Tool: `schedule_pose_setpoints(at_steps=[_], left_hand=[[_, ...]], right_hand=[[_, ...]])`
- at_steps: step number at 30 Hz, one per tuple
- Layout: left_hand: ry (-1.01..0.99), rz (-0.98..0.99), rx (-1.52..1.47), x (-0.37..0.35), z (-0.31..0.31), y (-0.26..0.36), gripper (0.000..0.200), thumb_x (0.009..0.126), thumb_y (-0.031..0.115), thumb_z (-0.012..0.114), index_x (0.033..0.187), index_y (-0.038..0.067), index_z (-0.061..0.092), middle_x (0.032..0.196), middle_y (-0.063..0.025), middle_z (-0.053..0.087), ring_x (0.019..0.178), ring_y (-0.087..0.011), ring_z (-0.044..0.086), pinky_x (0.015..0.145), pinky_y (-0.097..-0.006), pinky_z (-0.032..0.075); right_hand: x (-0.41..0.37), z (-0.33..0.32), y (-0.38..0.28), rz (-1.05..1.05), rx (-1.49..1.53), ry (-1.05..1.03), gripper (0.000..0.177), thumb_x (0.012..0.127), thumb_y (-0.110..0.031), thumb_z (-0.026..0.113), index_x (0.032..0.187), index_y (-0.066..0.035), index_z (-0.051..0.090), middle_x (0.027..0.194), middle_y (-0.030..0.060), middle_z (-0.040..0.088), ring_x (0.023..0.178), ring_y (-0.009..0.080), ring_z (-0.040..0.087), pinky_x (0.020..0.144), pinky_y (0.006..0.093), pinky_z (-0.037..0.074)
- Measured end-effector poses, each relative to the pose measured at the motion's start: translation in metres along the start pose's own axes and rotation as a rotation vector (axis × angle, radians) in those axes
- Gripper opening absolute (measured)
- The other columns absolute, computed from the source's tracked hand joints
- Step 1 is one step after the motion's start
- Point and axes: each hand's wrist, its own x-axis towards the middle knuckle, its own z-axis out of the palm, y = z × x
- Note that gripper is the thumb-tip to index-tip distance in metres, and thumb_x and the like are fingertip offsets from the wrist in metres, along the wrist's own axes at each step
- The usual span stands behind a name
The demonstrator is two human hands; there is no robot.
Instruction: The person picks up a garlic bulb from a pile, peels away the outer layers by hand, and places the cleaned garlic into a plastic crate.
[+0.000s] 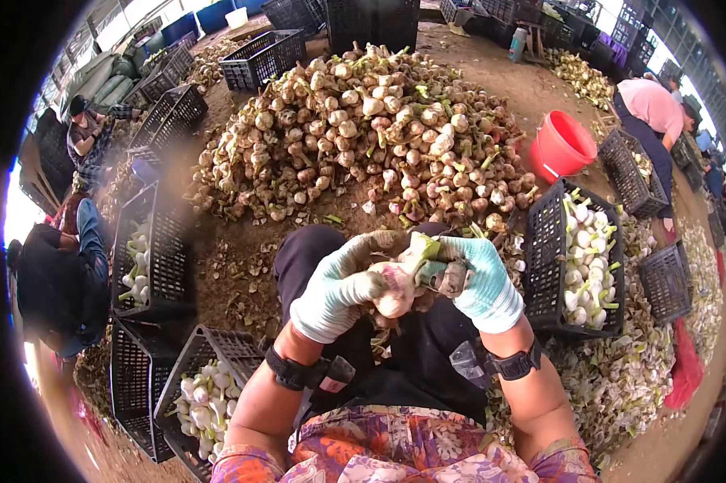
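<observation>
In dirty white-and-teal gloves, both hands meet over my lap in the head view. My left hand (343,282) is closed around the side of a garlic bulb (395,294), its thumb pressed on the purplish skin. My right hand (484,278) has its fingers curled at the bulb's stalk end, where pale green leaf skin (422,248) sticks up. What lies inside the right fingers is partly hidden. Beyond my knees rises a large pile of unpeeled garlic (363,129).
Black crates of white garlic stand at my right (544,266), left (158,278) and lower left (170,402). A red bucket (563,146) sits right of the pile. Garlic skins (612,386) litter the ground. Other people work at left (57,282) and right (653,113).
</observation>
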Motion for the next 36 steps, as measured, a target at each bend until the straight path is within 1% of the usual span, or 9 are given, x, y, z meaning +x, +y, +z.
schedule_pose_setpoints(at_steps=[4, 7, 11, 13, 15, 20, 23, 27, 36], left_hand=[[0.019, -0.049, -0.197, 0.001, -0.013, -0.009, 0.059, 0.074, 0.03, 0.066, 0.116, -0.003, 0.042, 0.105, -0.0121, 0.053, 0.094, -0.0204, 0.055, 0.079, -0.0306, 0.046], [0.274, 0.271, 0.509, 0.0, -0.007, -0.011, 0.069, 0.074, 0.035, 0.065, 0.123, -0.003, 0.033, 0.111, -0.0129, 0.048, 0.089, -0.016, 0.054, 0.076, -0.0252, 0.045], [0.311, 0.485, 0.806, -0.009, 0.003, -0.015, 0.06, 0.077, 0.028, 0.064, 0.12, -0.003, 0.037, 0.108, -0.0118, 0.049, 0.092, -0.0169, 0.053, 0.079, -0.0275, 0.046], [0.302, 0.24, 0.058, -0.012, 0.009, -0.003, 0.049, 0.082, 0.031, 0.056, 0.115, -0.003, 0.043, 0.097, -0.0111, 0.054, 0.087, -0.018, 0.056, 0.069, -0.0286, 0.049], [-0.048, -0.05, -0.241, -0.006, -0.029, -0.011, 0.045, 0.088, 0.039, 0.042, 0.107, -0.001, 0.049, 0.08, -0.0113, 0.06, 0.074, -0.0198, 0.06, 0.056, -0.0284, 0.049], [0.608, -0.21, -0.46, 0.006, 0.009, 0.006, 0.043, 0.09, 0.037, 0.039, 0.107, -0.001, 0.048, 0.081, -0.0133, 0.06, 0.064, -0.0195, 0.06, 0.047, -0.0254, 0.048], [-0.115, -0.087, -0.345, -0.012, -0.03, 0.003, 0.046, 0.087, 0.038, 0.044, 0.113, -0.001, 0.044, 0.091, -0.0141, 0.058, 0.079, -0.0207, 0.06, 0.056, -0.0275, 0.05], [0.325, 0.116, 0.146, -0.018, -0.015, -0.006, 0.064, 0.075, 0.042, 0.061, 0.117, -0.001, 0.041, 0.103, -0.0128, 0.054, 0.084, -0.0202, 0.058, 0.059, -0.0286, 0.051], [0.184, -0.11, -0.294, -0.017, -0.046, -0.026, 0.049, 0.089, 0.035, 0.042, 0.121, -0.002, 0.04, 0.111, -0.0129, 0.053, 0.097, -0.0209, 0.054, 0.082, -0.0338, 0.045]], right_hand=[[-0.004, 0.009, 0.009, -0.051, -0.041, 0.121, 0.02, 0.082, -0.006, 0.052, 0.098, 0.006, 0.057, 0.083, 0.0052, 0.061, 0.071, 0.0048, 0.053, 0.062, 0.0172, 0.043], [-0.001, 0.013, 0.015, 0.146, 0.409, 0.242, 0.02, 0.083, -0.004, 0.049, 0.099, 0.006, 0.056, 0.082, 0.0039, 0.06, 0.071, 0.0058, 0.053, 0.062, 0.0178, 0.044], [-0.001, 0.036, 0.003, 0.123, 0.054, 0.332, 0.02, 0.082, 0.0, 0.045, 0.099, 0.005, 0.056, 0.079, 0.0022, 0.058, 0.071, 0.0054, 0.053, 0.063, 0.0173, 0.043], [-0.001, 0.035, 0.0, 0.099, 0.112, 0.275, 0.022, 0.079, 0.004, 0.045, 0.098, 0.004, 0.056, 0.081, 0.0036, 0.06, 0.071, 0.0066, 0.054, 0.062, 0.0191, 0.044], [0.001, 0.036, -0.007, -0.426, -0.63, 0.197, 0.028, 0.075, 0.007, 0.043, 0.1, 0.005, 0.055, 0.082, 0.005, 0.06, 0.069, 0.0082, 0.054, 0.061, 0.0206, 0.044], [-0.008, 0.045, 0.01, -0.102, 0.125, 0.239, 0.029, 0.076, 0.006, 0.043, 0.103, 0.008, 0.054, 0.086, 0.0072, 0.061, 0.068, 0.0079, 0.054, 0.06, 0.0208, 0.044], [-0.01, 0.048, 0.003, -0.007, 0.075, 0.261, 0.021, 0.078, -0.002, 0.052, 0.096, 0.009, 0.055, 0.081, 0.0078, 0.06, 0.073, 0.0101, 0.057, 0.068, 0.0212, 0.045], [-0.012, 0.056, 0.014, 0.086, 0.097, 0.313, 0.029, 0.075, 0.007, 0.043, 0.103, 0.009, 0.053, 0.086, 0.0053, 0.06, 0.074, 0.0057, 0.053, 0.065, 0.0178, 0.044], [-0.026, 0.06, 0.05, 0.087, 0.444, 0.239, 0.026, 0.073, 0.006, 0.051, 0.099, 0.006, 0.054, 0.089, 0.0081, 0.06, 0.074, 0.0134, 0.058, 0.069, 0.0232, 0.046]])
